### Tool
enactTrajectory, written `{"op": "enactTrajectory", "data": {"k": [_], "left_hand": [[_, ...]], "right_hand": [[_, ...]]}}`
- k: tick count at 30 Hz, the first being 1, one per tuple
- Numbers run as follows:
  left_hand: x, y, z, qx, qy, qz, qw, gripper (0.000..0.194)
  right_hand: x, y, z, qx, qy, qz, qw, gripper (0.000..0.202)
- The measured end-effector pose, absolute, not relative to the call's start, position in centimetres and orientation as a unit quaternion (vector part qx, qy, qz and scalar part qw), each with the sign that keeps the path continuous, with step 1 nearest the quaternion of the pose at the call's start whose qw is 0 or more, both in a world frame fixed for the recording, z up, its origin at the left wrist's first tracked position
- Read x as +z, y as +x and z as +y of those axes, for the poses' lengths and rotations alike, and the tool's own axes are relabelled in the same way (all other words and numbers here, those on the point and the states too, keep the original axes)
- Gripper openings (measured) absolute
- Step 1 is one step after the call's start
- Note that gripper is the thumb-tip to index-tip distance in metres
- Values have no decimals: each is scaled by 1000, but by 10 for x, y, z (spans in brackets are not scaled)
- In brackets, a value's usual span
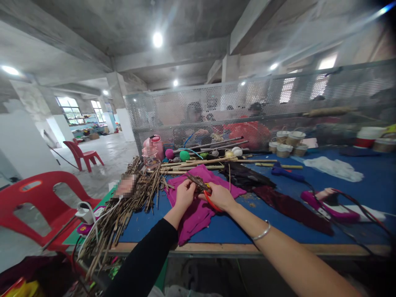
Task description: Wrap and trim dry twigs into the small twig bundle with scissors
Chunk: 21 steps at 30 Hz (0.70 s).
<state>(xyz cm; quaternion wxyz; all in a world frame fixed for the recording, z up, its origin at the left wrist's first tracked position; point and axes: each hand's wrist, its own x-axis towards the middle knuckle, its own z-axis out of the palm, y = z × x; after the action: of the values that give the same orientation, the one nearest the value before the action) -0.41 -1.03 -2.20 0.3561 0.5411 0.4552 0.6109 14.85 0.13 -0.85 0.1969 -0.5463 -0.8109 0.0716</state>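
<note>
In the head view, my left hand (pixel 185 194) is closed around a small bunch of brown twigs (pixel 197 180). Close beside it, my right hand (pixel 222 197) grips red-handled scissors (pixel 212 203). The scissor blades are mostly hidden behind the fingers and twigs, so I cannot tell whether they touch a twig. Both hands are over a magenta cloth (pixel 193 227) spread on the blue table top (pixel 238 229). To the left, a big heap of dry twigs (pixel 147 187) runs over the table's front edge.
Behind the cloth lie long sticks (pixel 216 161), yarn balls (pixel 185 155) and a pink jug (pixel 153 146). Dark red cloth (pixel 293 208), a purple power strip (pixel 334 208) with cables and paper cups (pixel 284 149) are at right. A perforated metal screen (pixel 167 107) stands behind; red chair (pixel 52 198) left.
</note>
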Motion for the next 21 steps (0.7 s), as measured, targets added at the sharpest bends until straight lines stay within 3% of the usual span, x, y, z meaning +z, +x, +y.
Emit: {"op": "enactTrajectory", "data": {"k": [13, 21], "left_hand": [[-20, -2, -9, 617, 493, 432, 436, 15], [-24, -2, -7, 615, 503, 429, 430, 14]], "right_hand": [[-8, 149, 1, 84, -518, -816, 240, 49], [-9, 149, 0, 119, -476, -827, 274, 42]]}}
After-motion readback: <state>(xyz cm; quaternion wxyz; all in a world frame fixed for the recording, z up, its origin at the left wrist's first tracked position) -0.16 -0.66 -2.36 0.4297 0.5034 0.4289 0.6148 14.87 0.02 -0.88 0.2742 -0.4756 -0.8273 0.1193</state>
